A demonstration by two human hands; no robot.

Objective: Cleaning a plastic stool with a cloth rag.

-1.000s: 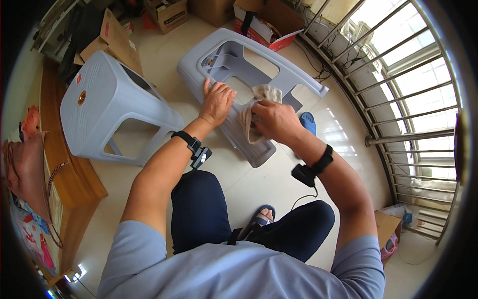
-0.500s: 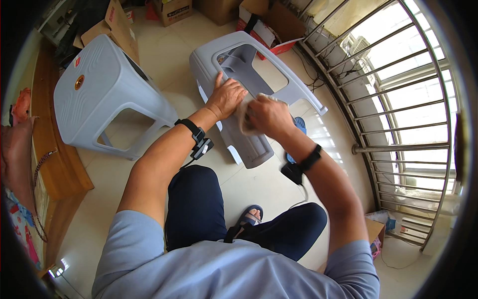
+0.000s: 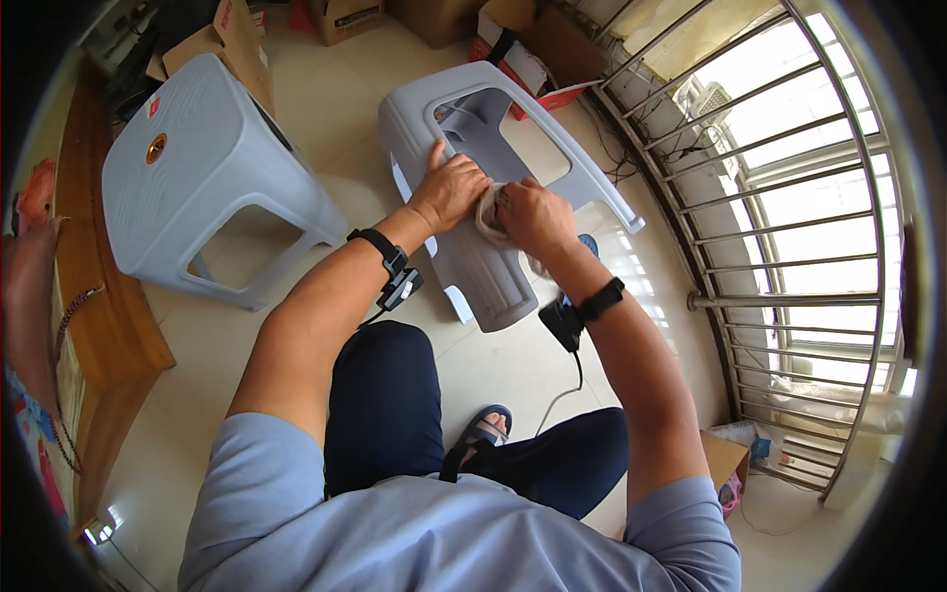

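Note:
A light grey-blue plastic stool (image 3: 582,187) lies tipped on its side on the floor before me, its legs toward the right and toward me. My left hand (image 3: 450,191) grips the near edge of its frame, one finger stretched along the plastic. Bunched in my right hand (image 3: 533,219) is a pale cloth (image 3: 488,215), pressed on the stool's leg right beside my left fingers. The cloth partly hides under the right hand. A second stool (image 3: 187,168) of the same colour stands upright on the left, untouched by either hand.
Cardboard boxes (image 3: 342,20) and an open red box (image 3: 547,64) sit at the back. Metal window bars (image 3: 779,299) curve along the right. A wooden bed edge (image 3: 109,306) runs down the left. A blue slipper (image 3: 589,243) shows behind the right wrist.
My right hand has moved slightly left with the cloth, closer to my left hand. The left hand keeps its place on the tipped stool. The whole view has shifted slightly.

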